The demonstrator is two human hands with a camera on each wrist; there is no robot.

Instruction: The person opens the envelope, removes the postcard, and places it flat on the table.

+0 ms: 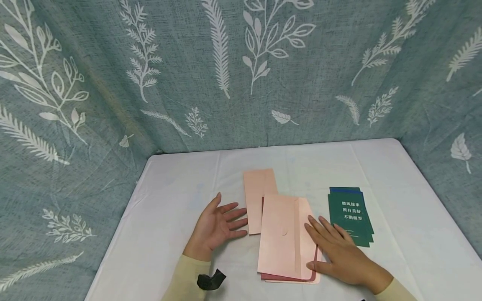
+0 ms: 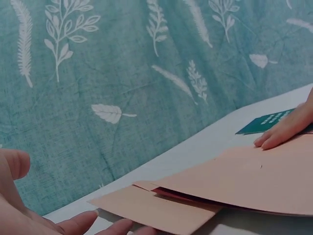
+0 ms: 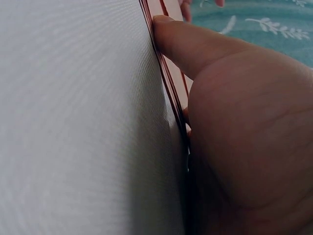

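Note:
My left hand (image 1: 217, 225) is turned palm up with its fingers extended. Its fingertips lie at the left edge of a pale pink envelope (image 1: 253, 200); I cannot tell whether they touch it. A stack of pink and dark red envelopes (image 1: 276, 234) partly covers that one, and its top envelope shows a flap and a small curved notch. My right hand (image 1: 340, 255) rests palm down on the stack's right side, fingers spread and fairly straight. In the right wrist view the thumb (image 3: 195, 46) lies against the layered envelope edges.
Right of the stack, beyond the right fingers, lies a small pile of dark green cards (image 1: 348, 213) with white writing, a blue edge showing behind. Everything lies on a white-covered table (image 1: 169, 188). A blue-green leaf-patterned curtain (image 1: 180, 75) encloses the back and sides.

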